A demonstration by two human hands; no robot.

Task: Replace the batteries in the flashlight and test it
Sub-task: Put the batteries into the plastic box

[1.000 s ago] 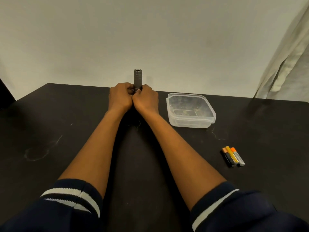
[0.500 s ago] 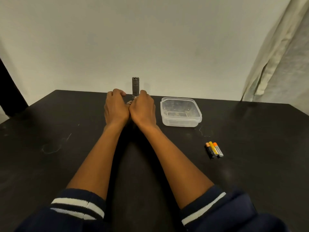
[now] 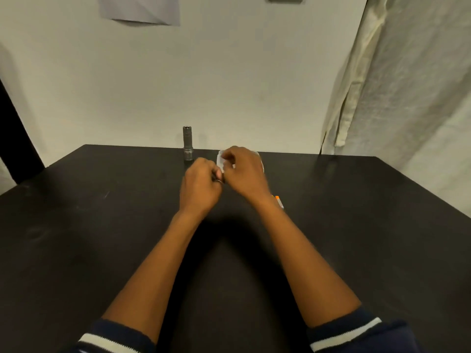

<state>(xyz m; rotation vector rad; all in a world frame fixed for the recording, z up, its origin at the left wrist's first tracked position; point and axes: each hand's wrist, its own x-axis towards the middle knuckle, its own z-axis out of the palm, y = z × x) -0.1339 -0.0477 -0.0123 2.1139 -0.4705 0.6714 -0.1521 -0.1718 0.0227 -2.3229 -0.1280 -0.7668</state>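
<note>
The flashlight body (image 3: 188,143) stands upright and unattended near the far edge of the black table (image 3: 76,225), just left of and beyond my hands, touching neither. At this distance I can read no brand, marking or label on it.

My left hand (image 3: 200,186) is curled into a loose fist above the table. A small metallic part (image 3: 218,180) shows at its fingertips; I judge it to be a tail cap or ring from the flashlight, but it is too small to confirm. The fingers are pressed together around it; the exact grip is hidden.

My right hand (image 3: 243,170) meets the left at the fingertips, thumb and forefinger drawn into a pinch at that same small part. What the pinch closes on I cannot tell. Behind this hand, only the pale rim of the clear plastic container (image 3: 219,159) shows.

Just right of the right wrist, orange tips of the batteries (image 3: 278,200) lie on the table, mostly covered by the forearm. No lettering is legible on them.

Judgement: the step in hand appears to be working the small part apart or clearing it before loading cells. To do it well, I should keep the part low over the table, turn with the right fingertips while the left holds firm, and note the polarity before inserting anything.

On the wall above, a grey sheet (image 3: 139,8) shows no readable writing.
</note>
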